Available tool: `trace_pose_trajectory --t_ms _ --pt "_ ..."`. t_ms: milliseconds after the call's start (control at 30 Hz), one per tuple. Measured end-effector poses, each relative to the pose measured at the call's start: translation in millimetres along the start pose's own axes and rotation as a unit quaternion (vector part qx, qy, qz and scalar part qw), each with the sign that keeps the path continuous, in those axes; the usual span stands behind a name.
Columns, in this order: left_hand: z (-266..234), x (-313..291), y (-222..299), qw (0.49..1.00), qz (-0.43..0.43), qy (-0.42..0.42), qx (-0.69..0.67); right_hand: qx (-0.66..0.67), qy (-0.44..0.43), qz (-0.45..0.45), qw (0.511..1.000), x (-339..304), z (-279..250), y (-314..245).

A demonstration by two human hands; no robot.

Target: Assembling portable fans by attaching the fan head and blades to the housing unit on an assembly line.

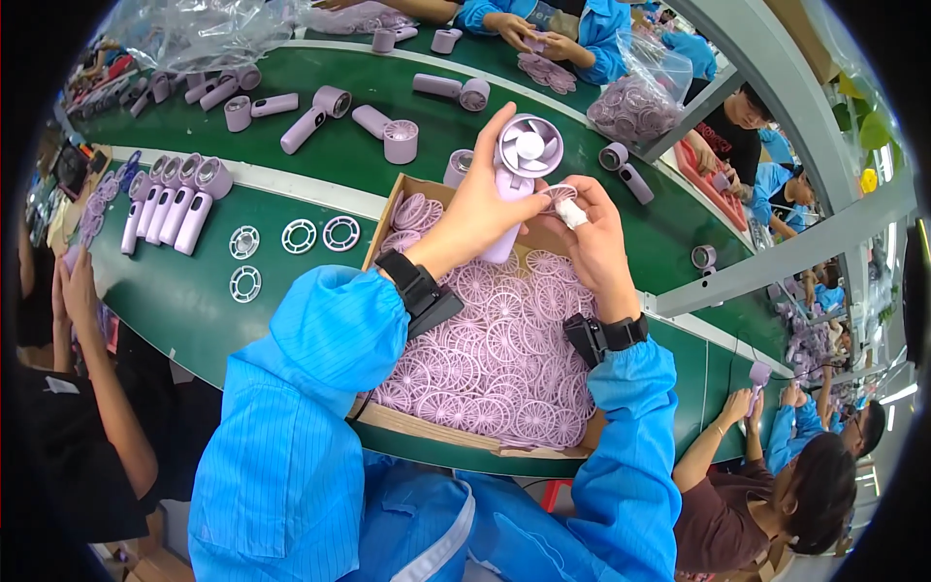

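My left hand (pixel 467 215) is wrapped around the handle of a lilac handheld fan (pixel 529 145), holding it upright over a carton. The fan's blades are exposed at the front. Close beside the fan head, my right hand (pixel 595 238) pinches a round lilac fan grille (pixel 560 195) between its fingers. One finger of that hand has a white wrap (pixel 572 214). Under both hands, the open cardboard box (pixel 412 427) holds a deep pile of loose lilac grilles (pixel 485 359). Black devices are strapped to both my wrists.
Several fans (pixel 179 209) lie in a row at left, near separate ring parts (pixel 299 236). More fans (pixel 315 119) are scattered on the green conveyor (pixel 349 82) beyond. A grey metal frame (pixel 776 254) stands at right. Co-workers sit on both sides and opposite.
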State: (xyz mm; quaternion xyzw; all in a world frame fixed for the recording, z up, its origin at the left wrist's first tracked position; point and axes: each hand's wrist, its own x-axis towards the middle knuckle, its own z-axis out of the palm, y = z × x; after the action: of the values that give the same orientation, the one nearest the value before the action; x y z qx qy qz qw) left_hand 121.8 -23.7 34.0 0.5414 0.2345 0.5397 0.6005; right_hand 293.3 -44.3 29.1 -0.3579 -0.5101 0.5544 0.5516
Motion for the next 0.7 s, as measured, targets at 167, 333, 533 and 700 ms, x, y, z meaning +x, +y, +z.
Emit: trace_pose_trajectory --t_ms 167,333,533,700 --pt "-1 1 -2 0.998 0.066 0.001 0.019 0.026 -0.046 0.009 0.999 -1 -4 -2" --pt "-3 0 3 0.998 0.065 -0.014 0.004 0.146 -0.130 0.066 0.979 -2 -20 -5" --pt "1 0 1 1.000 0.026 0.005 0.008 0.082 -0.100 0.038 0.991 -3 -20 -6" --pt "-8 0 -36 0.948 0.138 0.022 0.286 -0.450 0.069 -0.281 0.845 -5 18 -11"
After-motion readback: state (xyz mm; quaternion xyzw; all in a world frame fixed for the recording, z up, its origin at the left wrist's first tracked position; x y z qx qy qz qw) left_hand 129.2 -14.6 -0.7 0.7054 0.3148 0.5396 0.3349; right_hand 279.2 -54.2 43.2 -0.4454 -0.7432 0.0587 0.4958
